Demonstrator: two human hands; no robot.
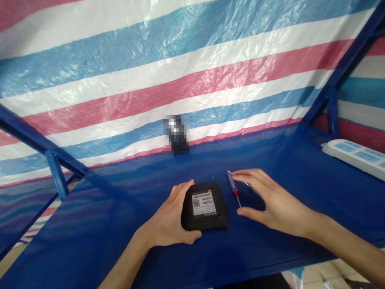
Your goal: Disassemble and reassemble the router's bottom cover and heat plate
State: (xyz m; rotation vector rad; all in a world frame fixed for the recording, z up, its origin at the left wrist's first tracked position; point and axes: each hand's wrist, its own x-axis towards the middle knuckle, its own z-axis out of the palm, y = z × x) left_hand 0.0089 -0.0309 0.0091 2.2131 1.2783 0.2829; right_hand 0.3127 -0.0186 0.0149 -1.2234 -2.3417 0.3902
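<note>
A flat, square, black plastic box with a white printed label (205, 206) sits between the left hand's (165, 220) gripping fingers and thumb. The right hand's (272, 200) fingers are spread, with a slim screwdriver with a translucent, red-collared handle (232, 184) between thumb and fingertips; contact is unclear. Underneath lies a smooth blue tabletop (90, 241).

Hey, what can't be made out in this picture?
In the head view:
Label: small print too tiny to read.
Black box, left side: partly covered by the left hand.
Power strip: cut off by the right edge.
Dark object at the back: blurred into blocks.
</note>
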